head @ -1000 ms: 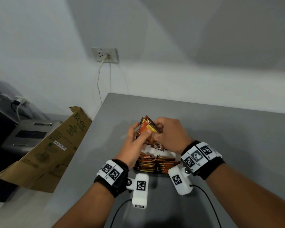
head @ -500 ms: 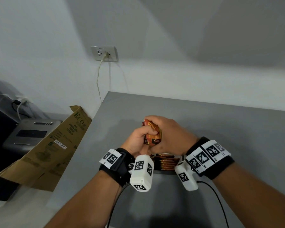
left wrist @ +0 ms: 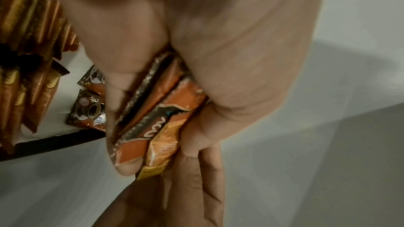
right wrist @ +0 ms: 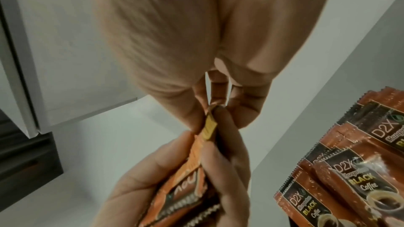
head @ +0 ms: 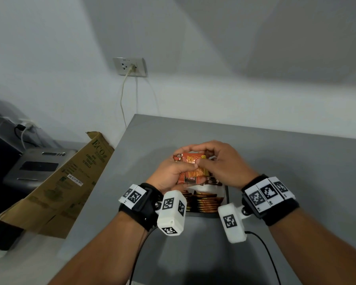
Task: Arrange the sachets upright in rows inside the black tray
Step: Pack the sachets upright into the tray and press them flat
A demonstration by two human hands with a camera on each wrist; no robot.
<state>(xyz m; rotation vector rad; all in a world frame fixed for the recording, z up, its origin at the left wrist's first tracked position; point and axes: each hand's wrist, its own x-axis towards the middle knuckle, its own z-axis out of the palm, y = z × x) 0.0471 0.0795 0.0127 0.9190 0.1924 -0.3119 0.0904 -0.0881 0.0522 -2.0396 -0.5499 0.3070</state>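
Grey table (head: 286, 161) w/ black tray (head: 227, 194)

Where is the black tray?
In the head view, the black tray sits on the grey table, just below both hands and between the wrists, with sachets standing in it.

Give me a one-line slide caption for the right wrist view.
Right hand pinches the top of a sachet bundle gripped by the left hand; more sachets lie alongside.
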